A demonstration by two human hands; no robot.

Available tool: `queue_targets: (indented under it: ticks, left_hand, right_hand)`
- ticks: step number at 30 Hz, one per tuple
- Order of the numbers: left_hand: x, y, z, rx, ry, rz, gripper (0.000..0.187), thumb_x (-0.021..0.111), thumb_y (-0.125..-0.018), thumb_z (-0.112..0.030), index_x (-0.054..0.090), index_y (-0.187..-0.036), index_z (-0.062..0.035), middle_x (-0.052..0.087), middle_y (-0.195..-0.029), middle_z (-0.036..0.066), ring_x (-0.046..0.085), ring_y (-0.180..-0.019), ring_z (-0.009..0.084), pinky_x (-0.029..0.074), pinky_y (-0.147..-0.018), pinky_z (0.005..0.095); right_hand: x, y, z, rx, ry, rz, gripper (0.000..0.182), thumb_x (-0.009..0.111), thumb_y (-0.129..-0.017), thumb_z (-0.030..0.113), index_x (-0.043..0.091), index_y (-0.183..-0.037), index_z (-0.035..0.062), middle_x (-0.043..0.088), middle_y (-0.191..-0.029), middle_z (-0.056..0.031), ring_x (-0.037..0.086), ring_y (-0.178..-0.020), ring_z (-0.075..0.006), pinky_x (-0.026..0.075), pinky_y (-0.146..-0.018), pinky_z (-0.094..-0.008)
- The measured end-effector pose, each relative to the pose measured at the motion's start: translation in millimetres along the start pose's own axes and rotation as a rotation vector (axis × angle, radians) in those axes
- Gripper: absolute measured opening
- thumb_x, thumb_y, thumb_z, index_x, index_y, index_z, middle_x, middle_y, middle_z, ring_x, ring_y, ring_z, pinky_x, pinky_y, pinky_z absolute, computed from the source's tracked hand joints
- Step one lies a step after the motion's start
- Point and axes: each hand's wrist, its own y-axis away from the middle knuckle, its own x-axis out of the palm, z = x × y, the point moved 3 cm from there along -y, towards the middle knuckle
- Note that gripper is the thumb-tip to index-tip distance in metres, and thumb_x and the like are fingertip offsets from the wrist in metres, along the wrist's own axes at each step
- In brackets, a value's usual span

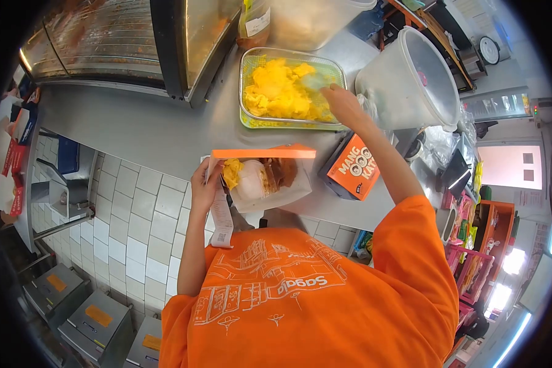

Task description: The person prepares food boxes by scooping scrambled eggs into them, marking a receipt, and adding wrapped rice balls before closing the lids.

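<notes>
Holding an orange-rimmed clear box at its left end, the left hand has its grip closed around the box edge together with a long paper receipt that hangs down from the fingers. The box sits just above the near edge of the steel worktop, tilted slightly, and inside it show a yellow portion at the left, a pale rounded lump in the middle and brown pieces at the right.

The right hand reaches forward over the glass tray of yellow food, its grip pinched on a pale green scoop-like tool whose head lies on the yellow heap — the exact shape of the tool is hard to make out.

Just right of the box, under the right forearm, lies an orange carton with white lettering. Beyond it stands a large translucent tub, tipped on its side with its mouth facing right. At the far left of the worktop is a glass-fronted warming cabinet — its panes are smeared. White wall tiles show below the worktop edge.
</notes>
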Motion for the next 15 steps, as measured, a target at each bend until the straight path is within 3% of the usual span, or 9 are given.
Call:
queue_targets:
  ticks: [1, 3, 4, 6, 7, 9, 12, 13, 15]
  left_hand:
    - [0.7, -0.2, -1.3, -0.016, 0.002, 0.0, 0.018, 0.056, -0.093, -0.015, 0.062, -0.105, -0.0027, 0.064, -0.092, 0.002, 0.056, -0.087, 0.0107, 0.044, -0.079, 0.0252]
    - [0.5, -1.3, 2.4, 0.007, -0.006, -0.006, 0.018, 0.056, -0.093, -0.015, 0.062, -0.104, -0.0027, 0.064, -0.092, 0.002, 0.056, -0.087, 0.0105, 0.044, -0.079, 0.025]
    - [0.1, -2.2, 2.9, 0.033, -0.019, -0.005, 0.018, 0.056, -0.093, -0.016, 0.062, -0.104, -0.0027, 0.064, -0.091, 0.002, 0.056, -0.086, 0.0103, 0.044, -0.079, 0.0248]
    - [0.8, -2.8, 3.0, 0.023, -0.002, 0.0, 0.018, 0.056, -0.093, -0.016, 0.063, -0.104, -0.0027, 0.064, -0.091, 0.002, 0.056, -0.086, 0.0102, 0.044, -0.079, 0.0246]
    - [0.5, -2.1, 3.0, 0.01, 0.012, 0.006, 0.019, 0.056, -0.093, -0.016, 0.063, -0.104, -0.0027, 0.064, -0.091, 0.002, 0.056, -0.086, 0.0101, 0.044, -0.079, 0.0244]
    - [0.1, -3.3, 3.9, 0.031, 0.005, 0.003, 0.019, 0.057, -0.092, -0.017, 0.063, -0.104, -0.0028, 0.064, -0.091, 0.002, 0.056, -0.086, 0.0098, 0.044, -0.079, 0.0242]
    - [-0.2, -2.9, 1.8, 0.028, -0.007, 0.001, 0.02, 0.057, -0.092, -0.017, 0.063, -0.105, -0.0028, 0.064, -0.092, 0.002, 0.056, -0.086, 0.0098, 0.043, -0.079, 0.0239]
    - [-0.5, -2.0, 0.9, 0.016, -0.012, 0.007, 0.021, 0.058, -0.092, -0.018, 0.063, -0.105, -0.0029, 0.064, -0.092, 0.002, 0.056, -0.086, 0.01, 0.043, -0.079, 0.0238]
    - [-1.2, -3.1, 4.6, 0.009, -0.002, 0.007, 0.021, 0.058, -0.092, -0.018, 0.063, -0.106, -0.0029, 0.064, -0.092, 0.002, 0.056, -0.086, 0.01, 0.043, -0.079, 0.0238]
  right_hand:
    - [1.3, -0.8, 0.4, -0.006, 0.004, 0.0, 0.031, 0.053, -0.081, 0.001, 0.061, -0.11, 0.0039, 0.061, -0.091, -0.0211, 0.063, -0.076, -0.0371, 0.05, -0.067, -0.0452]
    - [4.2, 1.4, 1.9, -0.107, -0.401, -0.238, 0.026, 0.056, -0.085, 0.007, 0.063, -0.11, 0.0038, 0.063, -0.079, -0.0202, 0.062, -0.065, -0.0319, 0.048, -0.061, -0.0419]
    - [7.8, 0.9, -0.5, -0.108, -0.401, -0.239, 0.026, 0.056, -0.085, 0.007, 0.063, -0.11, 0.0038, 0.063, -0.079, -0.0202, 0.062, -0.065, -0.0319, 0.048, -0.061, -0.0419]
    - [15.9, -0.3, -16.7, 0.277, -0.691, -0.099, 0.025, 0.057, -0.089, 0.015, 0.065, -0.109, 0.003, 0.063, -0.071, -0.0149, 0.058, -0.059, -0.0221, 0.045, -0.058, -0.0354]
    - [13.3, 1.8, -19.2, 0.277, -0.694, -0.1, 0.025, 0.057, -0.089, 0.015, 0.065, -0.109, 0.003, 0.063, -0.071, -0.0149, 0.058, -0.059, -0.0221, 0.045, -0.058, -0.0354]
    - [16.6, 7.6, -30.3, 0.659, -1.088, 0.013, 0.028, 0.056, -0.092, 0.017, 0.062, -0.112, -0.0011, 0.059, -0.072, -0.0032, 0.047, -0.054, -0.0087, 0.039, -0.05, -0.0269]
    - [19.8, 14.0, -26.5, 0.633, -1.012, 0.027, 0.028, 0.055, -0.092, 0.019, 0.064, -0.112, 0.0011, 0.06, -0.072, -0.0015, 0.044, -0.051, -0.0065, 0.035, -0.047, -0.0231]
    - [17.5, 13.5, -19.3, 0.489, -0.771, -0.044, 0.03, 0.055, -0.092, 0.021, 0.063, -0.112, -0.0001, 0.061, -0.071, -0.0026, 0.048, -0.054, -0.0094, 0.039, -0.05, -0.0256]
    - [11.9, 6.6, -12.6, 0.442, -0.709, -0.106, 0.027, 0.056, -0.091, 0.019, 0.065, -0.108, 0.0004, 0.062, -0.071, -0.0072, 0.053, -0.058, -0.0133, 0.043, -0.055, -0.0291]
